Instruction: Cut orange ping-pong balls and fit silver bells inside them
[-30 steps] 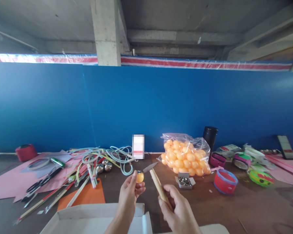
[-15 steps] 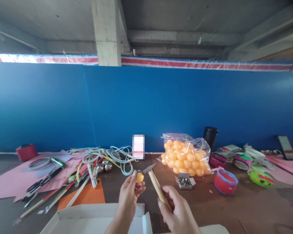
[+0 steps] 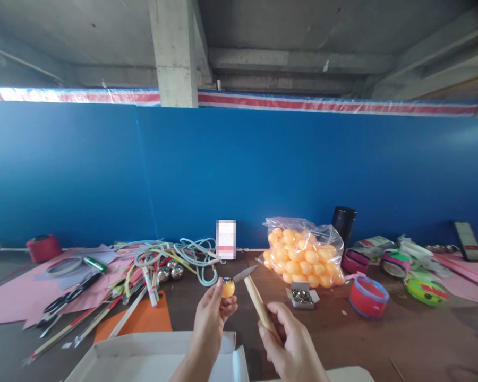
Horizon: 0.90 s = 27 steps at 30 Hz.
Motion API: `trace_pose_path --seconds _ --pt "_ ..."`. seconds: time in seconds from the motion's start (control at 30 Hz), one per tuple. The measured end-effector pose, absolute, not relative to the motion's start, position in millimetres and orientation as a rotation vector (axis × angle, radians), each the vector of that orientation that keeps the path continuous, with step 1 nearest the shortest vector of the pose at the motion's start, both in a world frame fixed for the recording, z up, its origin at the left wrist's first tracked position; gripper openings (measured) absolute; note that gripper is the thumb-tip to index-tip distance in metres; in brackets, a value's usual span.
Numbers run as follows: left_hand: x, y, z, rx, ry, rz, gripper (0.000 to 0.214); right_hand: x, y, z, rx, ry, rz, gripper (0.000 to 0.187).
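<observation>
My left hand [image 3: 215, 313] is closed, pinching an orange ping-pong ball [image 3: 228, 288] between thumb and fingers. A dark bluish patch shows at the ball's top; I cannot make out what it is. My right hand [image 3: 284, 334] is wrapped round the pale wooden handle of a hammer [image 3: 258, 303]. Its grey tapered metal head sits at the upper end, close to the ball; whether they touch, I cannot tell. Behind the hands stands a clear plastic bag [image 3: 302, 254] full of orange balls. A small open box [image 3: 302, 298] of shiny metal pieces lies right of the hammer.
An open white cardboard box [image 3: 155, 355] lies in front, left of my hands. Tubes [image 3: 199, 254], steel balls [image 3: 171, 271], scissors [image 3: 69, 294] and sticks clutter the left. On the right are a red round container [image 3: 368, 298], a green case [image 3: 427, 292] and a black cylinder [image 3: 343, 225].
The hammer and my right hand have shifted very slightly right. The left hand and the ball have hardly moved.
</observation>
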<state>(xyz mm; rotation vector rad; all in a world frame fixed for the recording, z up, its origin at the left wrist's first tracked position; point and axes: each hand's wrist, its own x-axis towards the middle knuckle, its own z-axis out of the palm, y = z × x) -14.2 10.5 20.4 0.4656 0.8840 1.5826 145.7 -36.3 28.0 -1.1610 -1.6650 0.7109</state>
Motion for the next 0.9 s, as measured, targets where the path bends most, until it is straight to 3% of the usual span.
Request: trace_pose_path --seconds 0.9 --pt "-13.6 10.1 17.7 0.472 0.877 1.574 0.034 145.3 -35.8 26.1 -1.162 -1.681 0.720 0.015"
